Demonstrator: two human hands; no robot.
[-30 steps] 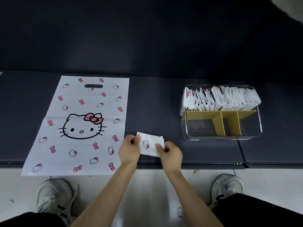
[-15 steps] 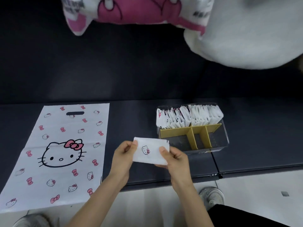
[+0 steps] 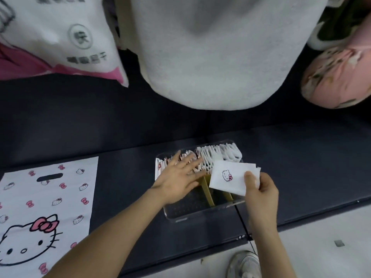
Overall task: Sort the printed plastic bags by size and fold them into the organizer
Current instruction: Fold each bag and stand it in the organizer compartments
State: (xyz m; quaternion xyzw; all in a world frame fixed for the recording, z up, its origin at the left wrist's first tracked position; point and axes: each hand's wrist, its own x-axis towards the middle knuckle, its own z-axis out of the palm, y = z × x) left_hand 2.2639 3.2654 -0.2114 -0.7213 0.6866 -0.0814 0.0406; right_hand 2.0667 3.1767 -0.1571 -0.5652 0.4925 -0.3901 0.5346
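Ok, organizer [image 3: 200,216] = clear plastic box on the dark mat [image 3: 124,177], near its front edge. Tan dividers [image 3: 206,189] split it: one long row at the back, smaller compartments in front. Back row is packed with folded bags [image 3: 220,155], white with bits of pink print, standing on edge side by side. Front left compartment shows its dotted floor; the others sit mostly behind the held bag [image 3: 226,177], contents can't tell

Left hand [image 3: 176,181]: fingers straight and spread, palm down on the left part of the packed row, gripping nothing. Right hand [image 3: 261,189]: pinches the held bag by its right end, thumb on top, fingers behind it. That bag is in the air over the right half of the organizer, slightly tilted, not yet in a compartment

Its look: small white rectangle, layered edges showing at the right end, one small cat-face print with a pink bow facing up

Flat bag [image 3: 46,207] lies unfolded on the mat well to the left: white, handle slot, big cat face with pink bow, small faces and bows scattered round it

Behind the mat: white plush bulk [image 3: 210,47], white-and-pink printed item [image 3: 60,37] upper left, pink patterned item [image 3: 337,77] upper right. One sneaker [image 3: 245,263] on the pale floor [image 3: 321,247] below
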